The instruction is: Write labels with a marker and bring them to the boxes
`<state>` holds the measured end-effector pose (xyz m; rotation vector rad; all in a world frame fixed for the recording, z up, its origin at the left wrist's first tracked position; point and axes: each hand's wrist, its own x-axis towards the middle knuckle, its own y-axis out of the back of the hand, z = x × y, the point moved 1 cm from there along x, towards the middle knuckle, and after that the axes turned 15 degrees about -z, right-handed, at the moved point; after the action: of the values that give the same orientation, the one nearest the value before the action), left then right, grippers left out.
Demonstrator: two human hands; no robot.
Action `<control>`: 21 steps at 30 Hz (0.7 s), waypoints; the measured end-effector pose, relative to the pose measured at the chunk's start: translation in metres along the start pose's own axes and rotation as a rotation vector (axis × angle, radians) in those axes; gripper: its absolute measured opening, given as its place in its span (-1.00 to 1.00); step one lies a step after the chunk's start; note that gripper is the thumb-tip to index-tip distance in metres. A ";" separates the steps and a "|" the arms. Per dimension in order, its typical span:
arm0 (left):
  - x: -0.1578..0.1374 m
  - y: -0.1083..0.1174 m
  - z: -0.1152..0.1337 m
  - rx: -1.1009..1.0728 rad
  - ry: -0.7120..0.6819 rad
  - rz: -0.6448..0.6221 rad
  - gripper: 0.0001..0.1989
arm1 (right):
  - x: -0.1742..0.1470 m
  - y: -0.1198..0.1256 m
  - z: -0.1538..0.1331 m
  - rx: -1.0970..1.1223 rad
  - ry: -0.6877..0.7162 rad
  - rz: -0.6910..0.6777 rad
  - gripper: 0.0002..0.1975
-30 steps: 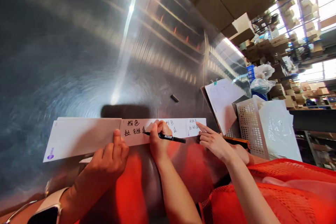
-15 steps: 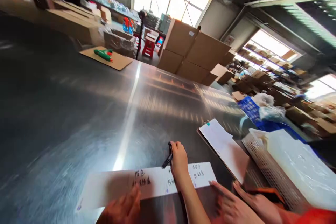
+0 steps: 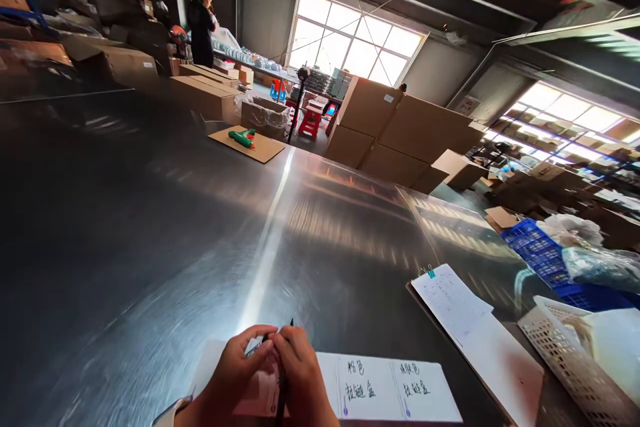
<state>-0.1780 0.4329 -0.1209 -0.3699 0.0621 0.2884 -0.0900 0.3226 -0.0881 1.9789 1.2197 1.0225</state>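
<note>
Both my hands meet over the left part of a long white paper strip (image 3: pixel 330 380) with handwritten black characters. My right hand (image 3: pixel 303 373) is closed around a black marker (image 3: pixel 283 387), which slants up between the hands. My left hand (image 3: pixel 240 367) is closed, its fingertips meeting the right hand's at a dark part of the marker. Whether that part is a separate cap is hidden by the fingers. To the right, a clipboard (image 3: pixel 505 360) carries white sheets held by a teal binder clip (image 3: pixel 431 272).
A white perforated basket (image 3: pixel 555 347) stands at the right, near a blue crate (image 3: pixel 533 250). Across the metal table (image 3: pixel 175 233), a green glue gun (image 3: pixel 243 138) rests on cardboard (image 3: pixel 270 150). Large cartons (image 3: pixel 395 130) stand beyond, and a person (image 3: pixel 203 30) is at the back left.
My right hand has moved left with the marker, off the written characters, and my left hand has come up to meet it. Another person's hands at lower right have left the view.
</note>
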 end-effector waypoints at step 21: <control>-0.014 0.000 0.013 -0.230 0.065 0.087 -0.45 | -0.010 -0.015 -0.024 0.823 -0.418 0.428 -0.57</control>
<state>-0.1910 0.4340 -0.1074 -0.6066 0.1098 0.3705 -0.1200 0.3213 -0.0903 2.9862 1.0832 0.2135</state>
